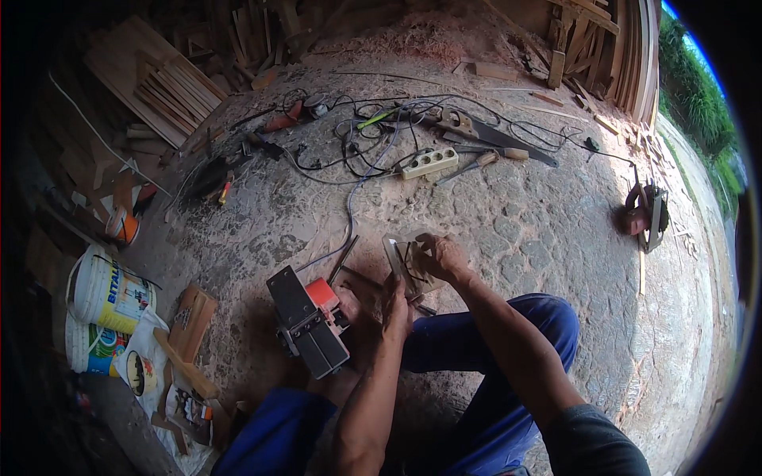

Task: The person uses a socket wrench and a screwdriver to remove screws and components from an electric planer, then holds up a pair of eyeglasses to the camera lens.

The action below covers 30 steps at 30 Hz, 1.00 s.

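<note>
My left hand (397, 308) grips the lower end of a flat rectangular piece (394, 258) with a pale edge, in front of my knees. Over its far side is my right hand (444, 259), fingers bent and pressed together; what they pinch, if anything, is too small to make out. Dark thin parts lie across the piece between the hands. Left of my left hand, an electric hand planer (311, 321) rests with its black sole upward and its red body partly hidden. A dark angled metal bar (343, 260) lies beside it.
Beyond my hands are a white power strip (429, 163), tangled cables, a handsaw (500, 141) and an angle grinder (286, 117). Plastic buckets (115, 293) and a wood block (193, 321) stand at left. Another power tool (647, 216) sits far right. Timber (171, 87) leans behind.
</note>
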Motion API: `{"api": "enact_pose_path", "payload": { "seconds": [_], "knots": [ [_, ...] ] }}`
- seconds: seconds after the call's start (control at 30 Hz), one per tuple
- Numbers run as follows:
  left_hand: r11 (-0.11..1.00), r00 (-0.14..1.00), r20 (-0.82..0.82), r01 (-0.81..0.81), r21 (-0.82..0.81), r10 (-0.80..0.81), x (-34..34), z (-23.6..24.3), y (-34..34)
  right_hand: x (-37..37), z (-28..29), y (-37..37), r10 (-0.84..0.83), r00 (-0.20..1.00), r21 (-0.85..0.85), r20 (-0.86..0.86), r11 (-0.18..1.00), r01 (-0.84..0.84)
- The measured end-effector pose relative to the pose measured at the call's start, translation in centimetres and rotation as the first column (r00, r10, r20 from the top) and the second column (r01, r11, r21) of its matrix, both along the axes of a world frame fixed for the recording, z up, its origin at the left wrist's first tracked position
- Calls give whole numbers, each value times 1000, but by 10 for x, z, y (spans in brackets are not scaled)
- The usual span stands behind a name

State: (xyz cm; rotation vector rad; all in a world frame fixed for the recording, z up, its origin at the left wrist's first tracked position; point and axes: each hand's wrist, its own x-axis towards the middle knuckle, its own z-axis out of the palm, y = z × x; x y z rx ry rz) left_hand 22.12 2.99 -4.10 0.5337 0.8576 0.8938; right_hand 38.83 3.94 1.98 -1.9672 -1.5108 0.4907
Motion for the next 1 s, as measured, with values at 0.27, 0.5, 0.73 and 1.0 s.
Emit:
{"api": "enact_pose_path", "payload": {
  "seconds": [0.27, 0.5, 0.73, 1.0],
  "knots": [
    [1000, 999, 38, -13, -5, 13, -1, -12, -4, -3, -6, 0, -20, 992, -154, 127, 987, 39],
    [1000, 989, 149, 18, 1, -18, 3, -8, -10, 14, -23, 1, -29, 984, -148, 176, 988, 55],
    [991, 987, 85, -134, -1, 134, 1, -22, -3, 2, 43, -16, -150, 718, -316, -679, 943, -102],
    [999, 995, 89, -36, -28, 38, 8, -8, -3, -3, -4, -11, 44, 951, -70, -306, 995, -69]
  ]
}}
